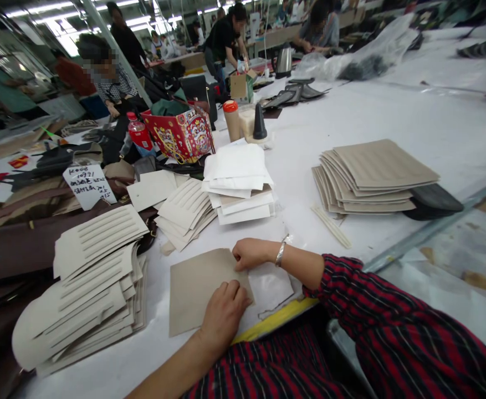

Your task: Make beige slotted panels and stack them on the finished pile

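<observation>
A flat beige panel point(197, 288), leather-like, lies on the white table in front of me. My left hand point(226, 310) rests on its near right part, fingers curled down at the edge. At the far right corner, my right hand point(253, 253) is closed with the fingertips pinched on the panel's edge; a bracelet circles that wrist. Under the right forearm lies a white sheet point(271, 285), partly covered. To the left leans a fanned stack of pale ribbed panels point(97, 288), and beyond is a smaller ribbed pile point(188, 208).
A pile of white pieces point(240, 172) stands ahead, with brown panels point(375, 172) and thin strips point(330, 226) to the right. Farther back are a red patterned bag point(180, 133), a bottle point(138, 133), an orange-lidded cup point(231, 119) and a black cone point(260, 123). Co-workers sit beyond.
</observation>
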`<state>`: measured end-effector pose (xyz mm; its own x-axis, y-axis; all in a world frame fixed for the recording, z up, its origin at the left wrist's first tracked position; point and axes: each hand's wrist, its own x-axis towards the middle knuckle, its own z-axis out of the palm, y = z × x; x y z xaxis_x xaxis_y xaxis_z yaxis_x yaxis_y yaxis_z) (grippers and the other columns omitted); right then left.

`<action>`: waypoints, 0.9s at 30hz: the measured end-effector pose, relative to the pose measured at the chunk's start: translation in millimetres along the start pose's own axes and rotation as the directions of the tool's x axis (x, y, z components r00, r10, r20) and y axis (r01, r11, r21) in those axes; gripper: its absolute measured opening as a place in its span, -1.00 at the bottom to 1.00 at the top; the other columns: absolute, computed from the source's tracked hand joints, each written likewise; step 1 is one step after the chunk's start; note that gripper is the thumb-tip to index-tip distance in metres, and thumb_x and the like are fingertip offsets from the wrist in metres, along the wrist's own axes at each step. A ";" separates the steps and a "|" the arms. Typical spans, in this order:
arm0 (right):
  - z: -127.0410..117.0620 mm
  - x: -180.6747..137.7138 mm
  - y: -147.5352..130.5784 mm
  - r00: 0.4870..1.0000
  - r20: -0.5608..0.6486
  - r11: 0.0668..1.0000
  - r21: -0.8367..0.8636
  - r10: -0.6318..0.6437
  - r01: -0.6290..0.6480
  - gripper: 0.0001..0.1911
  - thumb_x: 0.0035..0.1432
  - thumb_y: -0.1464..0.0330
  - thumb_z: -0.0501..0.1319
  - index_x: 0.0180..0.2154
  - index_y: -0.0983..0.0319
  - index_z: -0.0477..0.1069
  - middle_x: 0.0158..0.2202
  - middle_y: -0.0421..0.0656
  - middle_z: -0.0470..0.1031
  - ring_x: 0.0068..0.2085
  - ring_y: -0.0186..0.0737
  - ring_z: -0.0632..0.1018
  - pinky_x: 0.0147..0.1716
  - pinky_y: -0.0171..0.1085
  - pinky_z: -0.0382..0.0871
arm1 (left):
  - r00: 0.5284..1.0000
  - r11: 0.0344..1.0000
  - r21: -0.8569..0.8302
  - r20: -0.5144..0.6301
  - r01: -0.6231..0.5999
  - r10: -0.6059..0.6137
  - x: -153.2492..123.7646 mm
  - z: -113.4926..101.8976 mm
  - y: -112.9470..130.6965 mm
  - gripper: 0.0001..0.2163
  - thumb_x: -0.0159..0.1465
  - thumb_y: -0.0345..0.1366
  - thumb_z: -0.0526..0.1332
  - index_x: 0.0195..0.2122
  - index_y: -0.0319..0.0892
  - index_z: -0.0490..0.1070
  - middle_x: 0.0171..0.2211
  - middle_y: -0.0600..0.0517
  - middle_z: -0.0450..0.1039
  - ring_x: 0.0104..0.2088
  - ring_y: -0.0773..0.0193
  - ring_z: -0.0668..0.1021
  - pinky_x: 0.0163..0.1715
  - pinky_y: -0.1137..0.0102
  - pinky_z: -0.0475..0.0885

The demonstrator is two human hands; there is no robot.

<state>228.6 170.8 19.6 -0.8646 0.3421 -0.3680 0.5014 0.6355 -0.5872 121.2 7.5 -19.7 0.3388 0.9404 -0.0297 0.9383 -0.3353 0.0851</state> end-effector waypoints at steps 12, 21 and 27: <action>3.6 5.4 22.6 0.999 -0.010 0.997 -0.061 0.039 -0.039 -0.72 -0.09 0.22 0.20 -0.39 0.31 0.49 -0.51 -0.17 0.46 -0.53 -0.38 0.31 -0.57 -0.39 0.05 | 0.997 0.997 0.042 -0.049 -0.060 0.062 1.6 0.3 -2.3 -0.85 0.26 -0.26 0.02 -0.34 -0.17 0.33 0.04 -0.07 0.26 -0.27 0.18 0.38 -0.33 0.28 0.32; 1.3 5.6 21.8 1.000 0.016 0.999 -0.039 0.018 -0.018 -0.74 -0.14 0.28 0.19 -0.40 0.32 0.49 -0.51 -0.17 0.46 -0.54 -0.38 0.31 -0.58 -0.39 0.07 | 0.998 0.996 0.054 0.003 -0.070 0.070 3.9 -0.3 -4.5 -0.89 0.23 -0.27 0.08 -0.36 -0.17 0.31 0.08 -0.06 0.25 -0.28 0.18 0.40 -0.34 0.27 0.36; 2.6 7.4 28.6 0.998 0.050 0.999 0.036 0.024 -0.025 -0.71 -0.15 0.30 0.17 -0.37 0.34 0.48 -0.50 -0.17 0.47 -0.53 -0.39 0.33 -0.58 -0.41 0.10 | 0.998 0.999 0.003 -0.049 -0.035 0.035 2.3 4.1 -4.8 -0.85 0.25 -0.26 0.04 -0.36 -0.17 0.33 0.11 -0.08 0.19 -0.26 0.18 0.41 -0.30 0.25 0.33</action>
<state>236.6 189.8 -1.9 -0.8498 0.3219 -0.4175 0.5241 0.6013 -0.6031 117.8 11.1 -24.2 0.3675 0.9298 0.0219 0.9261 -0.3680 0.0831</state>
